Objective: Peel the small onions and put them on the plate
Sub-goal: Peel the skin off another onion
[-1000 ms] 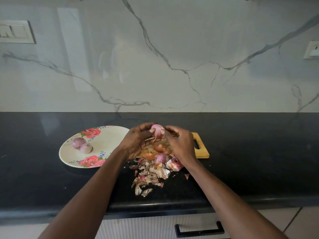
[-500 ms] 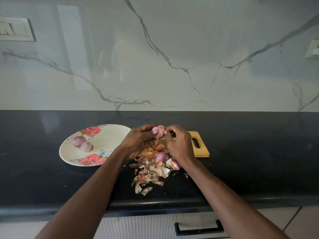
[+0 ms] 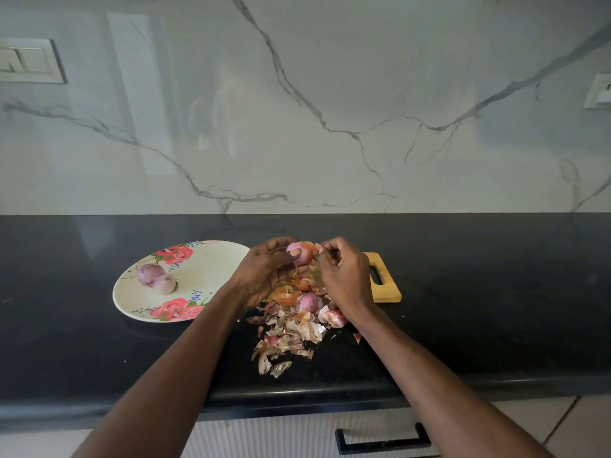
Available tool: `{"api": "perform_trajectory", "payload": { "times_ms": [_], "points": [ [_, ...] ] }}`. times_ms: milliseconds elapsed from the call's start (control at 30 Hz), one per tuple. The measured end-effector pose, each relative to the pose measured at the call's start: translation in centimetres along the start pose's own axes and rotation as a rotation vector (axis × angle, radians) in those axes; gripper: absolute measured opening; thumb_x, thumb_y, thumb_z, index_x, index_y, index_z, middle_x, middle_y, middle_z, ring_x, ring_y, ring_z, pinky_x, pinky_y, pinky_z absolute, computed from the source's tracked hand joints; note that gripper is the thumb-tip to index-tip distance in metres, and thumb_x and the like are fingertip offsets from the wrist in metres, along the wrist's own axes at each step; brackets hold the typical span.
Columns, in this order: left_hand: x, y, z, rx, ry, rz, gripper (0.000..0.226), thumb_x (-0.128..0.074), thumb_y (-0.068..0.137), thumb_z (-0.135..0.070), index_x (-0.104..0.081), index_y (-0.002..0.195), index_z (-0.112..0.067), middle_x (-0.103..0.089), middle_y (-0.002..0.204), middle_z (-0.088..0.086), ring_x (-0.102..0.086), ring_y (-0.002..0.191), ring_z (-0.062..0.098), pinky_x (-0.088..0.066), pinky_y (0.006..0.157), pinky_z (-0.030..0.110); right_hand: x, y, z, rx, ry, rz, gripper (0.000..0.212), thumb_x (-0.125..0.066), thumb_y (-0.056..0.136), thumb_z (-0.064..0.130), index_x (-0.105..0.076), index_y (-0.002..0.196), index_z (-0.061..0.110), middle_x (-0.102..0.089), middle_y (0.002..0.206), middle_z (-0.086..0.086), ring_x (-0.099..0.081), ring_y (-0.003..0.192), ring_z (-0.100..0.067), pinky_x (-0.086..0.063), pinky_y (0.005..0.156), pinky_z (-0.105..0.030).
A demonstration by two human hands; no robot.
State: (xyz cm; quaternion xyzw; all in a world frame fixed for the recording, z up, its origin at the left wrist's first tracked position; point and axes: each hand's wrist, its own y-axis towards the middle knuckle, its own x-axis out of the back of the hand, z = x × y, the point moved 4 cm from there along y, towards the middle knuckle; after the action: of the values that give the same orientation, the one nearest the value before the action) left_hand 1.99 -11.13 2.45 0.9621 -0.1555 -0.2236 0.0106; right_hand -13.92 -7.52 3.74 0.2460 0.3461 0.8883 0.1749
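Mid-peel here: my left hand [image 3: 264,272] is gripping a small pink half-skinned onion [image 3: 297,253] above the wooden board [image 3: 385,292], while my right hand [image 3: 344,272] is pinching its papery orange skin [image 3: 312,248]. Next I'm guessing a firm tug, then over to the floral plate [image 3: 211,259].

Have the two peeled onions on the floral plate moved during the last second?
No. The two peeled pinkish onions lie in the same spot on the round floral plate, left of its rose prints, touching each other.

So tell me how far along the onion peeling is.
Done: two peeled onions lie on the plate. In hand: the left hand holds an onion while the right hand pulls its skin. Left: at least two onions sit among the peels.
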Motion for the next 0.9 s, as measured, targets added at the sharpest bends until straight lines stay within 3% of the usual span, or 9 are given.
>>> {"api": "perform_trajectory", "payload": {
  "times_ms": [167, 233, 300, 467, 600, 667, 733, 833, 900],
  "points": [
    [0.4, 0.2, -0.1, -0.040, 0.024, -0.032, 0.047, -0.072, 0.072, 0.004, -0.063, 0.119, 0.004, -0.070, 0.115, 0.021, -0.072, 0.098, 0.032, -0.061, 0.088, 0.041, -0.2, 0.1, -0.5, -0.067, -0.069, 0.066, 0.023, -0.066, 0.089, -0.004, -0.071, 0.110, 0.004, -0.069, 0.102, 0.001, -0.062, 0.091, -0.010, -0.049, 0.074, -0.011],
    [0.6, 0.4, -0.1, -0.050, 0.041, -0.049, 0.046, -0.073, 0.072, 0.005, -0.065, 0.117, 0.004, -0.069, 0.119, 0.023, -0.072, 0.101, 0.034, -0.060, 0.090, 0.043, -0.3, 0.1, -0.7, -0.066, -0.097, 0.062, 0.017, -0.066, 0.092, 0.005, -0.076, 0.106, 0.005, -0.075, 0.098, -0.002, -0.068, 0.081, -0.014, -0.059, 0.071, -0.029],
    [0.7, 0.5, -0.1, -0.052, 0.058, -0.054, 0.045, -0.073, 0.070, 0.006, -0.067, 0.115, 0.003, -0.069, 0.120, 0.023, -0.071, 0.103, 0.035, -0.059, 0.092, 0.045, -0.3, 0.1, -0.8, -0.113, -0.050, 0.074, 0.018, -0.068, 0.095, 0.022, -0.078, 0.102, 0.009, -0.077, 0.087, 0.001, -0.069, 0.069, -0.014, -0.059, 0.063, -0.037],
    [0.3, 0.2, 0.0, -0.045, 0.116, -0.042, 0.046, -0.073, 0.066, 0.009, -0.070, 0.111, -0.001, -0.073, 0.116, 0.017, -0.072, 0.101, 0.032, -0.059, 0.091, 0.044, -0.6, 0.3, -0.8, -0.247, 0.162, 0.167, 0.023, -0.076, 0.088, 0.030, -0.078, 0.105, 0.014, -0.076, 0.080, 0.008, -0.071, 0.071, -0.005, -0.054, 0.061, -0.019],
    [0.0, -0.1, 0.0, -0.040, 0.176, -0.019, 0.045, -0.074, 0.065, 0.007, -0.073, 0.109, -0.004, -0.074, 0.114, 0.015, -0.072, 0.101, 0.032, -0.061, 0.087, 0.041, -0.5, 0.2, -0.8, -0.239, 0.180, 0.166, 0.018, -0.078, 0.086, 0.027, -0.080, 0.075, 0.014, -0.069, 0.059, 0.004, -0.060, 0.050, -0.016, -0.041, 0.048, -0.028],
    [-0.2, -0.3, -0.1, -0.047, 0.212, -0.014, 0.045, -0.075, 0.066, 0.005, -0.074, 0.109, -0.006, -0.075, 0.112, 0.015, -0.073, 0.099, 0.030, -0.062, 0.084, 0.039, -0.3, 0.2, -0.9, -0.238, 0.200, 0.141, 0.037, -0.077, 0.086, 0.020, -0.067, 0.051, 0.019, -0.053, 0.043, 0.010, -0.041, 0.039, -0.007, -0.030, 0.043, -0.023],
    [-0.2, -0.5, -0.1, -0.065, 0.261, -0.012, 0.045, -0.076, 0.066, 0.003, -0.075, 0.109, -0.008, -0.076, 0.110, 0.013, -0.074, 0.098, 0.029, -0.062, 0.082, 0.037, -0.2, 0.2, -0.9, -0.226, 0.214, 0.142, 0.046, -0.077, 0.087, 0.017, -0.058, 0.046, 0.025, -0.045, 0.039, 0.013, -0.036, 0.038, -0.004, -0.027, 0.042, -0.020],
    [-0.2, -0.6, -0.1, -0.067, 0.276, -0.003, 0.044, -0.076, 0.067, 0.002, -0.075, 0.110, -0.008, -0.076, 0.110, 0.014, -0.073, 0.098, 0.030, -0.062, 0.081, 0.039, -0.3, 0.0, -1.0, -0.217, 0.229, 0.138, 0.039, -0.077, 0.088, 0.016, -0.065, 0.051, 0.013, -0.055, 0.045, 0.005, -0.048, 0.042, -0.005, -0.040, 0.043, -0.024],
    [-0.3, -0.6, 0.0, -0.043, 0.256, 0.017, 0.047, -0.075, 0.069, 0.004, -0.073, 0.114, -0.005, -0.074, 0.113, 0.018, -0.073, 0.100, 0.034, -0.062, 0.086, 0.041, -0.4, 0.1, -1.4, -0.219, 0.257, 0.127, 0.026, -0.074, 0.089, 0.014, -0.073, 0.065, 0.005, -0.068, 0.058, -0.005, -0.067, 0.053, -0.016, -0.058, 0.052, -0.040]
  ]
}}
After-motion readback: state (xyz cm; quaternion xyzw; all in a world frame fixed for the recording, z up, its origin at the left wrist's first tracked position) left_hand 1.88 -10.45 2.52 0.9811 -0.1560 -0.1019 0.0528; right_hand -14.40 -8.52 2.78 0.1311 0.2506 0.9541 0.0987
